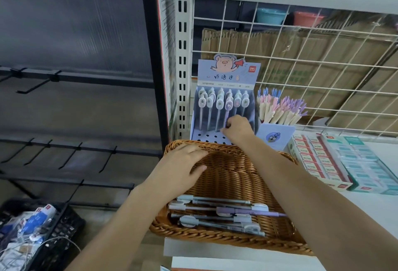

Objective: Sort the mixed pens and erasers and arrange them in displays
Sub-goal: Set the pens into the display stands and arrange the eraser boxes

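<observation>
Pen (226, 115) first, the purple one: it stands upright in the fourth row from the left of the display (228, 72), and your right hand (238, 129) has it low on the barrel. Your fingers (231, 122) are curled in and pinch it just above the display's holed base. Your hand hides the tip, so I cannot tell whether it sits in a hole. White-capped pens (212, 106) fill the rows on either side, close against your knuckles.

The basket (217, 145) sits just in front of the display, and your right forearm reaches across it. Loose pens (219, 212) lie crosswise at its near end, one of them purple. Right of the display is a blue holder (276, 136) packed with pastel-topped pens (280, 109), and beyond it two eraser boxes (318, 159) lie side by side on the counter (366, 216). A wire grid (301, 55) backs the shelf. A black crate (56, 225) of packets sits on the floor to the left.

Your left hand (183, 163) grips the basket's far-left rim — fingers draped over the top, thumb against the inner wall.
</observation>
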